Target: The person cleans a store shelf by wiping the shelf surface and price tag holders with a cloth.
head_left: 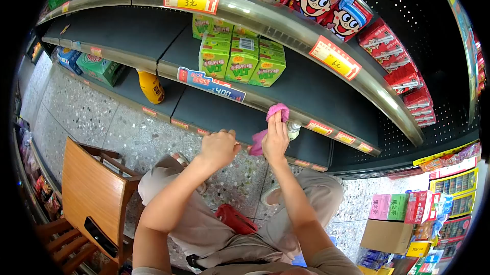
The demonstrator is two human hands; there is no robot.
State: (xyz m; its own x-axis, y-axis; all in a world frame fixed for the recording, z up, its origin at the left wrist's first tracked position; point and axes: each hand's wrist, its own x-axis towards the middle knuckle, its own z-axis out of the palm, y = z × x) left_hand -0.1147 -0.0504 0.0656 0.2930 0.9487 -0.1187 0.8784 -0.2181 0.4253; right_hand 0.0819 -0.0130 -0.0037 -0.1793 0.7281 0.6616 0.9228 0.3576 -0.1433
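Right now we are pressing a pink cloth (278, 111) to the front edge of the middle shelf (316, 99) with our right hand (276, 140); its fingers are lying close together and nearly straight, gripping the cloth, which is bunching above the fingertips and hanging beside the hand. Our left hand (219, 149) is curling into a loose fist near the lower shelf (209, 109), well apart from the cloth, and we are not managing to tell whether anything is inside it. Just behind the right hand, a bottle (293, 130) is partly showing. On the middle shelf, green drink boxes (241, 61) are standing in a group, while a yellow bottle (150, 87) is standing further left, on the lower shelf. Beside us, a wooden chair (92, 183) is standing on the speckled floor (130, 127).
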